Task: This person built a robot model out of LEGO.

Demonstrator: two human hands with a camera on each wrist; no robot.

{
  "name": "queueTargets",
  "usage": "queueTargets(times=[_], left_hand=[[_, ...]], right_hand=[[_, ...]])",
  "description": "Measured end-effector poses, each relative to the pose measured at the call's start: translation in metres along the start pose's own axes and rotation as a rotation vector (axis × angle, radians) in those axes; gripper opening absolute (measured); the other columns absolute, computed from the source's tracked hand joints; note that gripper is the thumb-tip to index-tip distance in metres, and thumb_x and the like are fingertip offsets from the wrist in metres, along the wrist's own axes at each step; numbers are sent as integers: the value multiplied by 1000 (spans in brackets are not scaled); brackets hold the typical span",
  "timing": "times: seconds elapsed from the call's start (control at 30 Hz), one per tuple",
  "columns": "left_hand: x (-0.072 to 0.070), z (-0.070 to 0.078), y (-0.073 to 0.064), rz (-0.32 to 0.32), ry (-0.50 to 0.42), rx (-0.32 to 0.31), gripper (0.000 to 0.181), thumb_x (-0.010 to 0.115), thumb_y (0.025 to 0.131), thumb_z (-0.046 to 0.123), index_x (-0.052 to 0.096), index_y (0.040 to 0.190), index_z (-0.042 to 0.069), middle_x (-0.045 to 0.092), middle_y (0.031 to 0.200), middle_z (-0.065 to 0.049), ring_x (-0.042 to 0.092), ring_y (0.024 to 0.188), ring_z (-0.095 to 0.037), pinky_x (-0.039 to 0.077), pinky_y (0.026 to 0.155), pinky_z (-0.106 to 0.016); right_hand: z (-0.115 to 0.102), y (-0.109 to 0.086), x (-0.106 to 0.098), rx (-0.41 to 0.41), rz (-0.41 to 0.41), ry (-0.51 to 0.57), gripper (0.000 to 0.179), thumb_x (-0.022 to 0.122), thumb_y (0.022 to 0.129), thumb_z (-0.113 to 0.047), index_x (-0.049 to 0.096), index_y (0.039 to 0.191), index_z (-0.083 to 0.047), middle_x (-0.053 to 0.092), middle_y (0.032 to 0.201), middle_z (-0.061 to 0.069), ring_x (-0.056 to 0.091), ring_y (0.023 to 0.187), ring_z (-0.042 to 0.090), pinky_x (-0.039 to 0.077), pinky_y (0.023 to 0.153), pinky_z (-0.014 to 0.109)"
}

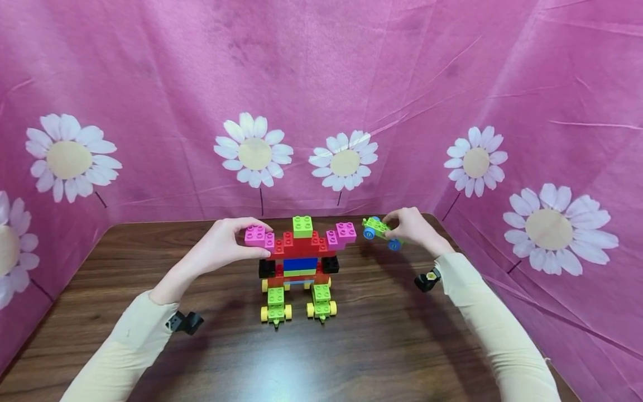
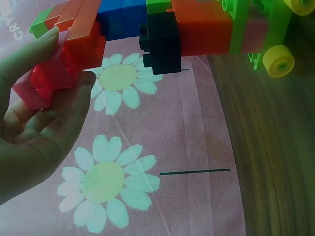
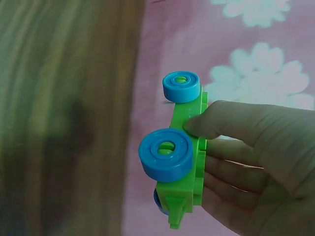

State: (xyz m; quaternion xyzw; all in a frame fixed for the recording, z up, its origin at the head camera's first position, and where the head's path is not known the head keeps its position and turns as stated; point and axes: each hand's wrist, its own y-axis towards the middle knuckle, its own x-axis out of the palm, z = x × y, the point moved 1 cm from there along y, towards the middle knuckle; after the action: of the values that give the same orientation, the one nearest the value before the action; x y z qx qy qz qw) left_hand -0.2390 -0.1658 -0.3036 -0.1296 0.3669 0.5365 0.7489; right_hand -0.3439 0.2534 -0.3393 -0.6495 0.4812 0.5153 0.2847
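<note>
A toy-brick figure (image 1: 303, 245) stands upright on the table on two green wheeled bases (image 1: 276, 297) with yellow wheels. It has a red and blue body, black bricks at its sides, pink stepped arms and a green brick on top. My left hand (image 1: 221, 245) grips the pink bricks (image 2: 49, 73) of the arm on the left, thumb on one side and fingers on the other. To the right of the figure, my right hand (image 1: 409, 226) pinches a green wheeled base (image 3: 184, 147) with blue wheels, its studs facing the fingers in the right wrist view.
The figure and both hands are over a dark wooden table (image 1: 226, 363). A pink cloth (image 1: 301, 67) printed with white daisies hangs behind the table and along its sides. A black wrist camera (image 1: 185, 322) is strapped at the left cuff, another (image 1: 427, 280) at the right.
</note>
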Motion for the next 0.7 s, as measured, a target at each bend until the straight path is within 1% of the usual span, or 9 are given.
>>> queueTargets(times=[0.1,0.27,0.4,0.57,0.7], left_hand=[[0,0,1,2,-2,-3,44,85,78,33,70,117,18,75,98,-2,64,83,-15,55,71,-27],[-1,0,1,3,-9,-8,44,84,79,31,70,117,17,74,98,-3,63,83,-16,55,71,-27],[-1,1,2,7,-13,-12,44,84,79,30,69,118,17,74,99,-4,64,84,-16,55,72,-28],[0,0,3,20,-9,-22,43,84,79,30,69,118,17,74,100,-4,64,85,-17,56,75,-29],[1,-1,3,33,0,-30,43,83,80,31,69,118,17,74,100,-3,63,86,-17,56,76,-29]], right_hand=[[-12,0,-21,-39,24,5,29,78,76,-11,75,103,-1,75,85,10,64,75,16,53,71,31],[-35,-1,-55,-61,43,30,29,77,79,-12,75,105,-2,75,88,11,66,80,19,53,74,32],[-51,-2,-78,-79,61,20,28,76,81,-12,74,106,-2,75,92,12,67,83,21,55,77,34],[-71,-2,-98,-100,82,24,26,76,81,-12,75,106,-4,76,93,11,68,84,20,55,77,33],[-88,0,-108,-129,97,32,27,77,81,-13,75,108,-7,76,93,7,67,83,17,54,77,29]])
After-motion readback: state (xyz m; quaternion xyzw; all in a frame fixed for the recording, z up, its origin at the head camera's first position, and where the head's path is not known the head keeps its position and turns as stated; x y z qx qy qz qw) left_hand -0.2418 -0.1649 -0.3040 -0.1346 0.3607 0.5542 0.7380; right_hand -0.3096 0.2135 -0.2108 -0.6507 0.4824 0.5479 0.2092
